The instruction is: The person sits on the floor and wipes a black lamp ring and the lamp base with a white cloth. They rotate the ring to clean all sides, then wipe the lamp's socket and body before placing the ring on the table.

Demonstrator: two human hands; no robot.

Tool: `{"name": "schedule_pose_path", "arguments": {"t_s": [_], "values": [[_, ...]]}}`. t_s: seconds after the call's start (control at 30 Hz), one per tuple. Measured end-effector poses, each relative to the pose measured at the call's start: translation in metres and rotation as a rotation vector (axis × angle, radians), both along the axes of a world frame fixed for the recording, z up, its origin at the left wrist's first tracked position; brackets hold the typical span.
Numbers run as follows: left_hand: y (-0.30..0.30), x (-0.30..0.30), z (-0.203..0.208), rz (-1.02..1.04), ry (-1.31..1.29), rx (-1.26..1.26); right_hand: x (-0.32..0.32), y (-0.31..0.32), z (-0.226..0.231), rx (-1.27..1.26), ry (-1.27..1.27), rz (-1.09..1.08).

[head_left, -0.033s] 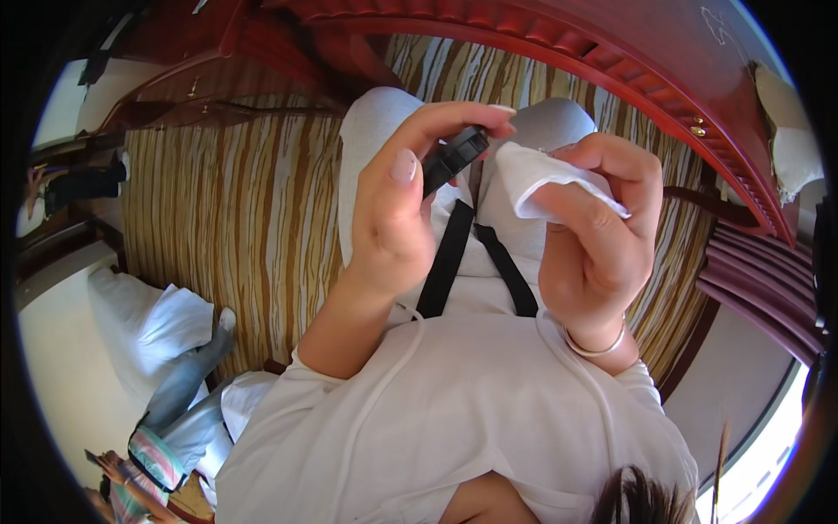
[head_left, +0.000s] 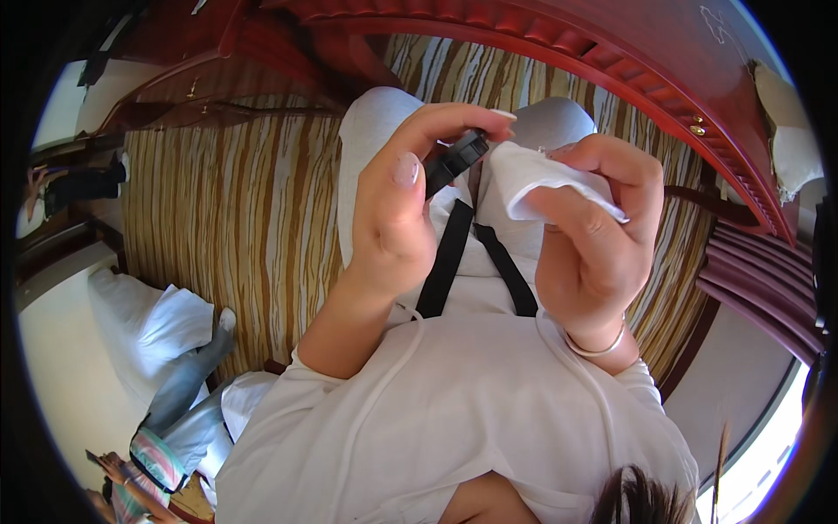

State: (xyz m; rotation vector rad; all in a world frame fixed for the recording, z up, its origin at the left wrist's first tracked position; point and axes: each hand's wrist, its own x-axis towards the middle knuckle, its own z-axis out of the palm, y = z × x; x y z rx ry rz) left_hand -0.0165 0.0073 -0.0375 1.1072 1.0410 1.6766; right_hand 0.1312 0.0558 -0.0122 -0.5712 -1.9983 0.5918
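My left hand (head_left: pixel 397 210) is closed round a small black object (head_left: pixel 457 162) with straight edges and a notched side. Its kind is not clear, and part of it is hidden behind my fingers. Opposite it, my right hand (head_left: pixel 598 231) pinches a thin white cloth (head_left: pixel 546 182) draped over its fingers. The near corner of the cloth comes close to the end of the black object; whether they touch I cannot tell. Both hands are raised above my lap. A black strap (head_left: pixel 449 258) hangs down in front of my light trousers (head_left: pixel 375 122).
Ahead stands a red carved wooden desk (head_left: pixel 524 44), with a pale cushion (head_left: pixel 781 131) at its far right. Striped carpet (head_left: pixel 218 210) covers the floor. On the left a person sits on a bed (head_left: pixel 65 341) holding a phone; another person (head_left: pixel 83 185) is farther off. Purple curtains (head_left: pixel 755 279) hang at the right.
The white cloth in my right hand has shifted slightly left, toward the black object. My left hand has tilted the black object a little.
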Motion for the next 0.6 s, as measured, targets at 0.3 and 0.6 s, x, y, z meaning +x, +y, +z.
{"name": "schedule_pose_path", "arguments": {"t_s": [0.3, 0.6], "values": [[0.0024, -0.0008, -0.0014, 0.134, 0.323, 0.107, -0.0033, 0.0008, 0.0062, 0.099, -0.109, -0.018], [-0.0022, -0.002, 0.0036, 0.13, 0.433, -0.04, -0.0051, -0.001, -0.0004, 0.121, -0.078, -0.024]]}}
